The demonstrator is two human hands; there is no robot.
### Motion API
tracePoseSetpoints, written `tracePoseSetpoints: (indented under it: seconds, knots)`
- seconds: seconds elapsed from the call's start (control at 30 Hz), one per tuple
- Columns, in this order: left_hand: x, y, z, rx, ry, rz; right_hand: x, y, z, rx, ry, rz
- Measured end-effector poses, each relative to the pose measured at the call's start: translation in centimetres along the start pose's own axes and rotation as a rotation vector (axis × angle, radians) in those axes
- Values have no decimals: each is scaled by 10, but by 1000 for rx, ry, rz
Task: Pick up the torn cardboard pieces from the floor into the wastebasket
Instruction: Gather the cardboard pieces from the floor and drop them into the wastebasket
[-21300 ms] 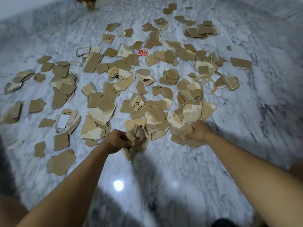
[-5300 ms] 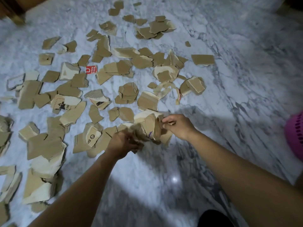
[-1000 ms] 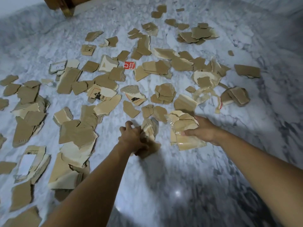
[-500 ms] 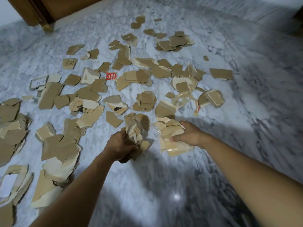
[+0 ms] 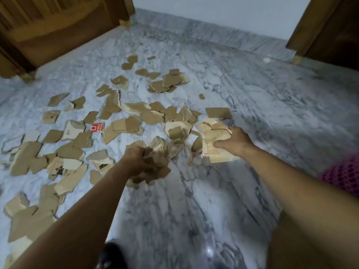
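Risen, seemingly off floor: cardboard pieces in left hand and right hand

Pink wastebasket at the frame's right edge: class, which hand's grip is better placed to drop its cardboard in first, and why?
Right, probably. The right grip holds a stack of pieces on the side nearer the wastebasket; the left grip, holding its own bundle, is farther across.
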State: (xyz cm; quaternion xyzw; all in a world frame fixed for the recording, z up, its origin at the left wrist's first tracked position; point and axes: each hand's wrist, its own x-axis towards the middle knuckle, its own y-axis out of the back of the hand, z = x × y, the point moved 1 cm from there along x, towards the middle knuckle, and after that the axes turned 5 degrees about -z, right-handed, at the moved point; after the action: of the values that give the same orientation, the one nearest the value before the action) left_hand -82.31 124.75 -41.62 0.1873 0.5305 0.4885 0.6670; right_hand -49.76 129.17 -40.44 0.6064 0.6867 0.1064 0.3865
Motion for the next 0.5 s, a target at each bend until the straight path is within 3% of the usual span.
tracePoseSetpoints:
  seconds: [0.23, 0.5]
  knots:
    - [79, -34, -6, 282, -138, -198, 55, -24, 51, 119, -147, 108]
    - [118, -65, -11, 445, -224, -132, 119, -59, 51, -103, -180, -33]
